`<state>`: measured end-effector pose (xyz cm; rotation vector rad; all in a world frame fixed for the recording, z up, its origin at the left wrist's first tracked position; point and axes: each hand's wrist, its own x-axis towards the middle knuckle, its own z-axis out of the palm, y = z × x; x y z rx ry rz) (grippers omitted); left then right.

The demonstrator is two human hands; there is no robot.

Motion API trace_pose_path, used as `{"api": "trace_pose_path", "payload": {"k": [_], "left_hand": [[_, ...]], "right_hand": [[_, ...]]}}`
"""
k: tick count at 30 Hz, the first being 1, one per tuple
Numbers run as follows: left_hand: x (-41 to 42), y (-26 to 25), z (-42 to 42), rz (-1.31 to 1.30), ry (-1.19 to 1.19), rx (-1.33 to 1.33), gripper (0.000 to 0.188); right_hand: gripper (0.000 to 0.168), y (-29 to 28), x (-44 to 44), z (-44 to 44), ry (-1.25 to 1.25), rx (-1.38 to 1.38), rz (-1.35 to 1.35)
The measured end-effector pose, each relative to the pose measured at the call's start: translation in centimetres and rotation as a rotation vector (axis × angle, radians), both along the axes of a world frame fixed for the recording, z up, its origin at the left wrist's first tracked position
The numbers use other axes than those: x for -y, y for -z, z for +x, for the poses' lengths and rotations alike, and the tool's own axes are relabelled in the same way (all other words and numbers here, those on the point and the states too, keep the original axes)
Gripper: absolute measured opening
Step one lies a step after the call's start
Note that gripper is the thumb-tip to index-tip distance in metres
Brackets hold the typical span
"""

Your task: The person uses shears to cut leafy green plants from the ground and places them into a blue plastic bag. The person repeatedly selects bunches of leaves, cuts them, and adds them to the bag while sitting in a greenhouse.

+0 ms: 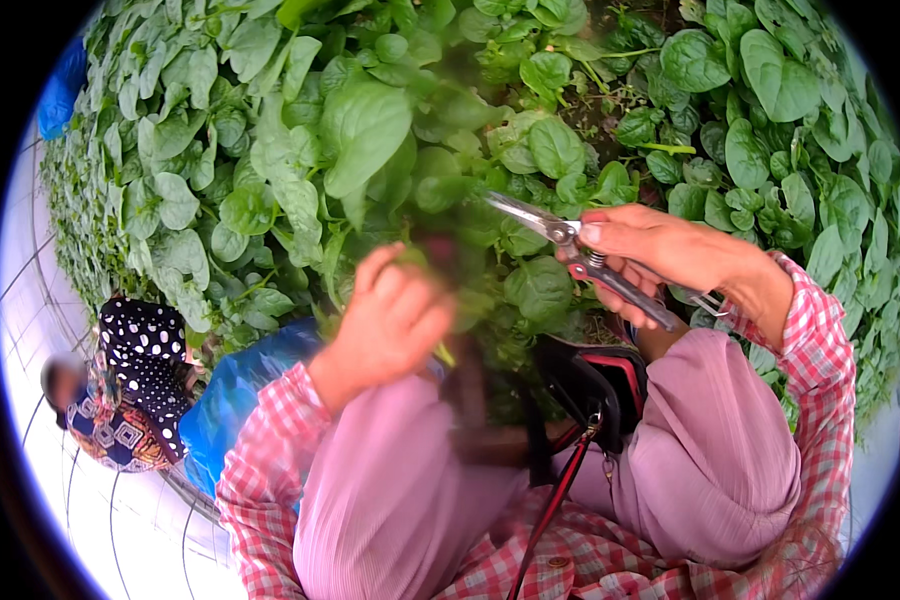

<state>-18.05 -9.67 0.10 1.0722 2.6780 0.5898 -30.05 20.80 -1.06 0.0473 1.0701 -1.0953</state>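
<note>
My right hand [660,244] grips a pair of pruning shears [581,259] with dark and red handles. Their metal blades point up and left over the leaves. My left hand [394,322], blurred, is curled closed in front of my left knee. A green shoot [444,354] pokes out below its fingers; most of the shoot is hidden by the hand. Broad-leaved green plants [367,131], resembling Malabar spinach, fill the bed before me and surround both hands.
A black bag [589,382] with red trim hangs between my knees on a red-and-black strap [562,495]. Blue plastic bags lie at my left [232,405] and at the far upper left [61,90]. Another person [131,390] is low among the plants' edge, beside pale paving [52,480].
</note>
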Motion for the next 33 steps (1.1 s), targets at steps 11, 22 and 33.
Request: {"api": "trace_pose_path", "payload": {"k": [11,22,33], "left_hand": [[-6.8,1.4,-0.3,-0.039,0.354,0.125,0.017],[-6.4,2.3,1.1,-0.240,0.392,0.176,0.024],[-3.3,-1.1,-0.7,0.217,0.146,0.212,0.022]], "right_hand": [[0.037,-0.6,-3.5,0.0,-0.450,-0.105,0.134],[0.039,2.0,-0.5,1.2,-0.695,-0.637,-0.079],[0.046,-0.2,-3.1,-0.8,-0.324,-0.193,0.023]]}}
